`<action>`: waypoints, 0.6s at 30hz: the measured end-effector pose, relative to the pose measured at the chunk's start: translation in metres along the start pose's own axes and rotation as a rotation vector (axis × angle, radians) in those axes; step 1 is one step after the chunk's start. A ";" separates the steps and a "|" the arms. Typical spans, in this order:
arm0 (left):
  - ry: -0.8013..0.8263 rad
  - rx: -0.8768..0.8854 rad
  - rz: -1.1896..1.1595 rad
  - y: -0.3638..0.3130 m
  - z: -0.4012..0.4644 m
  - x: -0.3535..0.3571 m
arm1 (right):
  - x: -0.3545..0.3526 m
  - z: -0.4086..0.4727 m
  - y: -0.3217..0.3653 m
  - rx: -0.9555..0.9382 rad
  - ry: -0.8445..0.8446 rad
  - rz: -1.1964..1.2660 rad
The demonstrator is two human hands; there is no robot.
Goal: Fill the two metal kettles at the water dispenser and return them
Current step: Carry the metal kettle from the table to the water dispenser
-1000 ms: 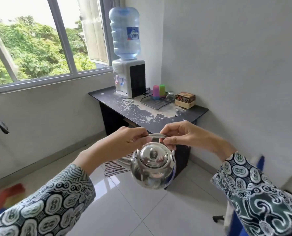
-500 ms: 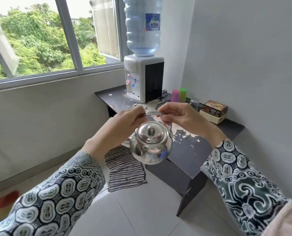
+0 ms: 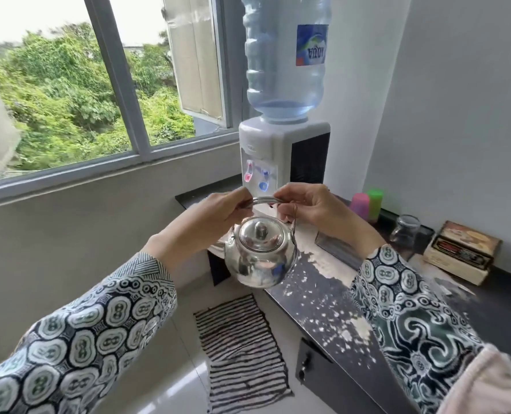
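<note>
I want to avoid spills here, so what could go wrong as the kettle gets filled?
The lid is on the kettle, so water may splash off unless it comes off first. Both hands, left hand and right hand, hold the handle, leaving none free for the blue tap.

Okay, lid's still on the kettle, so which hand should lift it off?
Probably the right hand. Both hands grip the kettle handle, but the right sits nearer the lid knob, while the left hand, on the spout side, can keep carrying it.
</note>
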State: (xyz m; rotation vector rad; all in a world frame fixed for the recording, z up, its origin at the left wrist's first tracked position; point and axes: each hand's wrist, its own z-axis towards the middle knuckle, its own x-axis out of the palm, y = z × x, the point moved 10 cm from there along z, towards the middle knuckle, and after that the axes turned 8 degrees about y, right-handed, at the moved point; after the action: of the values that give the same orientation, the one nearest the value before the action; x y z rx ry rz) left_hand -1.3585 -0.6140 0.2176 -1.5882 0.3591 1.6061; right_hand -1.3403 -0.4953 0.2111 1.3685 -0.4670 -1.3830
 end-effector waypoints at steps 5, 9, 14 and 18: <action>0.021 -0.033 -0.009 0.073 0.058 -0.013 | -0.014 0.085 -0.038 0.023 -0.023 -0.033; 0.027 -0.042 -0.017 0.129 0.107 -0.010 | -0.026 0.145 -0.079 0.047 -0.045 -0.050; 0.080 -0.097 -0.020 0.205 0.173 0.009 | -0.040 0.213 -0.142 0.092 -0.028 -0.070; 0.136 -0.065 0.000 0.258 0.227 0.023 | -0.057 0.268 -0.199 0.145 -0.023 -0.046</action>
State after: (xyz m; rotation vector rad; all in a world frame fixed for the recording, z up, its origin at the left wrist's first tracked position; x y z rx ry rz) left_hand -1.6947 -0.6049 0.1444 -1.7527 0.3819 1.5271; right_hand -1.6711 -0.4846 0.1371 1.4900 -0.5637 -1.4258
